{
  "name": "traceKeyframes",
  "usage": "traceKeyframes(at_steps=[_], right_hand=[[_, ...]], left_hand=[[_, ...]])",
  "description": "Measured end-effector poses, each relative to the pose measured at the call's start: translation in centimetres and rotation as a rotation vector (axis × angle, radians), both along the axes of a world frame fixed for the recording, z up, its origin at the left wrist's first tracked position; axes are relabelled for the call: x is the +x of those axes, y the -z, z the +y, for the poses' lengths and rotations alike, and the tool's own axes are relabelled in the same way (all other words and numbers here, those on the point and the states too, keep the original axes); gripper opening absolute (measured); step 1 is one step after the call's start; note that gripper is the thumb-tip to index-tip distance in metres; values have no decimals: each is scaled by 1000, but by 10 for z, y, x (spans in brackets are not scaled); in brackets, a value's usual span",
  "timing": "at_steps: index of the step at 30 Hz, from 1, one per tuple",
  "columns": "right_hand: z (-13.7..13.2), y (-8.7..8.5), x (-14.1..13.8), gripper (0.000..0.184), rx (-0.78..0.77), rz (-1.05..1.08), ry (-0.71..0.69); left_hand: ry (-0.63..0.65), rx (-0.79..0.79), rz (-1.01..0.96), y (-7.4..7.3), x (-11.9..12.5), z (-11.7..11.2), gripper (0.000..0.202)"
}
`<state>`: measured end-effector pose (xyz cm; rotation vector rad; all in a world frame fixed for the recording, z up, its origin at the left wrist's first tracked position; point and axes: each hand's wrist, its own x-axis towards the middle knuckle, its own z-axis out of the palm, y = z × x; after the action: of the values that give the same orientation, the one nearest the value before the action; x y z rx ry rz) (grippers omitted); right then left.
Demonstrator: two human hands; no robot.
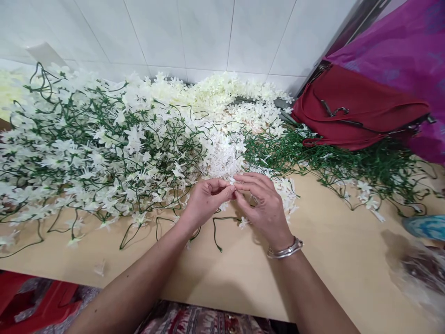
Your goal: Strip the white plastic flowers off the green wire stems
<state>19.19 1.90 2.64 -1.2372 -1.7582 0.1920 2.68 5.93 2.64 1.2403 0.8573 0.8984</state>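
Observation:
Over the middle of the table, my left hand (208, 197) and my right hand (260, 202) meet at the fingertips. Both are closed in a pinch around a small white artificial flower (232, 182), mostly covered by the fingers. Just beyond them lies a heap of loose white flower pieces (222, 155). Below the hands, a green plastic stem (216, 232) rests on the tabletop, with a white blossom near its right end. To the left spreads a large pile of white artificial flowers on green stems (132, 144).
Green stems (347, 160) are heaped at the right, beneath a red handbag (361, 106) and a purple cloth (392, 51). Cream flower bunches (208, 90) line the tiled wall (208, 37). A clear plastic bag (424, 269) sits at the right of the table (333, 260). A red stool (52, 301) stands below left.

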Motion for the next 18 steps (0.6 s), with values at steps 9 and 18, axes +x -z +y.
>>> traceKeyframes(at_steps=[9,18], right_hand=[[-5,-8,-8,15,65,4,74],[-2,-3,-3,12,91,-23,100]], left_hand=[[-72,-52,-59,-3,0,4,36],[-50,56,0,-5,2,-3,38]])
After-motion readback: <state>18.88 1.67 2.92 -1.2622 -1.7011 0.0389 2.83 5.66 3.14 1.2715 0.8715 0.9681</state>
